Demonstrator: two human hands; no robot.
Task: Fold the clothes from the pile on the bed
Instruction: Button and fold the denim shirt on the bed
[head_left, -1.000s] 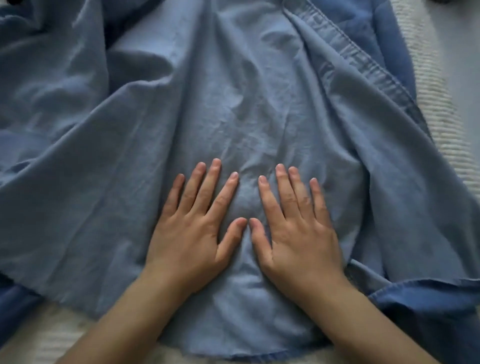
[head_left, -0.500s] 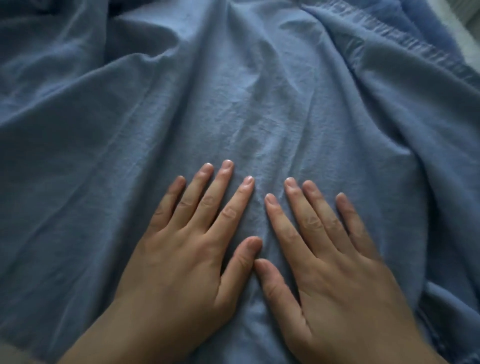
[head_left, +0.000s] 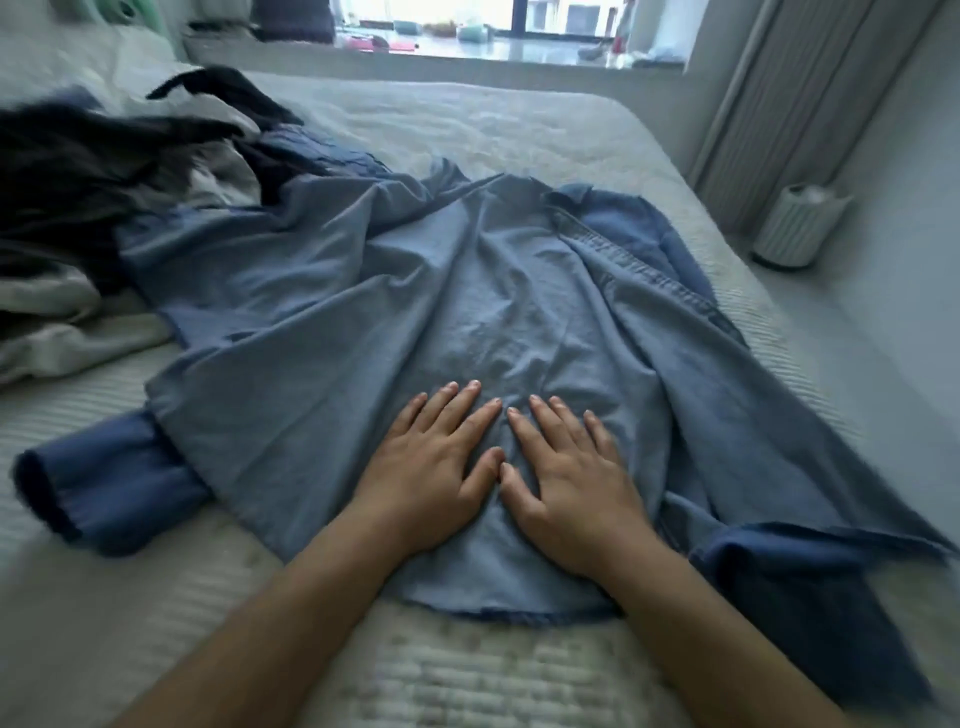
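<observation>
A light blue shirt lies spread and wrinkled across the white bed, collar at the far end, hem toward me. My left hand and my right hand rest flat side by side on the shirt's lower middle, fingers straight and spread, thumbs nearly touching. A darker blue sleeve cuff sticks out at the left, and a darker fold lies at the right. The pile of clothes, dark and white pieces, sits at the far left.
A window sill with small items runs along the far side of the bed. A white ribbed bin stands on the floor at the right, beside a pale curtain. The bed's right edge is close to the shirt.
The view has pulled back and up, so the whole shirt, the bed and the pile now show. Both hands stay flat on the shirt, close together.
</observation>
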